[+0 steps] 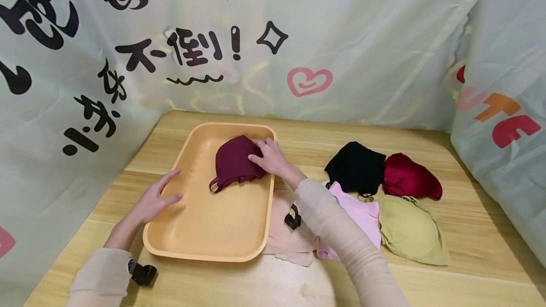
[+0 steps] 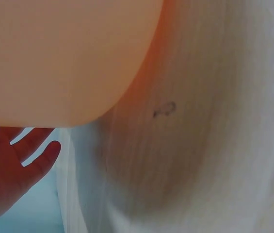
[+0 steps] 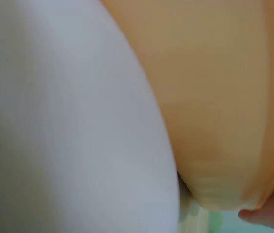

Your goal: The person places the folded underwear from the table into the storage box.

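Observation:
A dark purple bra point(image 1: 236, 160) lies folded in the upper right of an orange plastic tray point(image 1: 204, 231), one strap loop toward the left. My right hand point(image 1: 270, 157) reaches over the tray's right wall, thumb and fingers resting on the bra's right end. The right wrist view shows the tray's outer wall point(image 3: 214, 97) and part of that hand point(image 3: 272, 208). My left hand point(image 1: 151, 203) is at the tray's left side, thumb and fingers spread around the rim. In the left wrist view, its fingers point(image 2: 44, 158) are beside the tray's outer wall point(image 2: 69, 63).
Right of the tray lie a black bra point(image 1: 356, 167), a shiny red bra point(image 1: 409, 176), a pink one point(image 1: 358, 214) and a yellow-green one point(image 1: 411, 231). A pale beige garment point(image 1: 286, 238) lies against the tray's right wall. Printed curtains point(image 1: 375, 60) surround the wooden table point(image 1: 482, 231).

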Action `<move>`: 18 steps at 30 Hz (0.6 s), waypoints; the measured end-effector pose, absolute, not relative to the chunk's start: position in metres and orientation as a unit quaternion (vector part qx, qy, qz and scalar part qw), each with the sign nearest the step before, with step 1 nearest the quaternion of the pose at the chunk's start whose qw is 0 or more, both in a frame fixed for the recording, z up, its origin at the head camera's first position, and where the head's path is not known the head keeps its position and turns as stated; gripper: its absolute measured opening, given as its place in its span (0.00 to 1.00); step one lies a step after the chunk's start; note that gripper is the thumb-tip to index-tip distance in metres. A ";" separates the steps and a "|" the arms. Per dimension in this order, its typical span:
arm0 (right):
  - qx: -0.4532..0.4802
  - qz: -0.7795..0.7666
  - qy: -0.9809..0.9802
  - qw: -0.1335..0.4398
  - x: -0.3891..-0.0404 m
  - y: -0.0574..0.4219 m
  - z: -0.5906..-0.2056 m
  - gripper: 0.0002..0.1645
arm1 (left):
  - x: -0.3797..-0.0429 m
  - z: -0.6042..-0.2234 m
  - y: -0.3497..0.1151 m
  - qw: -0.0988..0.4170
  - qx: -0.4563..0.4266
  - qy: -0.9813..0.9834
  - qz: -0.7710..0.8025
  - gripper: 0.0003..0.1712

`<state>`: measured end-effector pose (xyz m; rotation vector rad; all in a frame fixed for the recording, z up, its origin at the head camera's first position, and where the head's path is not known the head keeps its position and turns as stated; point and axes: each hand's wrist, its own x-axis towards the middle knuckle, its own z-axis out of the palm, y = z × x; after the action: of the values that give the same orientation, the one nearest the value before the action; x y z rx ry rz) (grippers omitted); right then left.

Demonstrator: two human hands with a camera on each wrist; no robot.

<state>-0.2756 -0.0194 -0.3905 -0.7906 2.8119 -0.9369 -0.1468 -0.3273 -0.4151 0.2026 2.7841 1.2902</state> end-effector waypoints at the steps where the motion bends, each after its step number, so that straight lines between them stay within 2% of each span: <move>1: -0.264 -0.322 0.908 0.038 -0.277 -0.018 -0.391 0.31 | -0.147 -0.415 -0.327 0.033 0.066 0.905 0.419 0.40; 8: -0.271 -0.446 0.850 0.062 -0.280 -0.003 -0.389 0.31 | -0.145 -0.416 -0.328 0.032 0.069 0.904 0.421 0.40; 12: -0.257 -0.474 0.840 0.059 -0.280 0.004 -0.384 0.31 | -0.146 -0.417 -0.328 0.029 0.071 0.904 0.421 0.40; 18: -0.233 -0.525 0.814 0.087 -0.272 0.017 -0.376 0.34 | -0.147 -0.416 -0.329 0.028 0.070 0.905 0.418 0.40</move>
<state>-0.2718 0.0167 -0.3761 -0.6950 2.4250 -1.5637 -0.1473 -0.3288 -0.4164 0.2171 2.7944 1.2893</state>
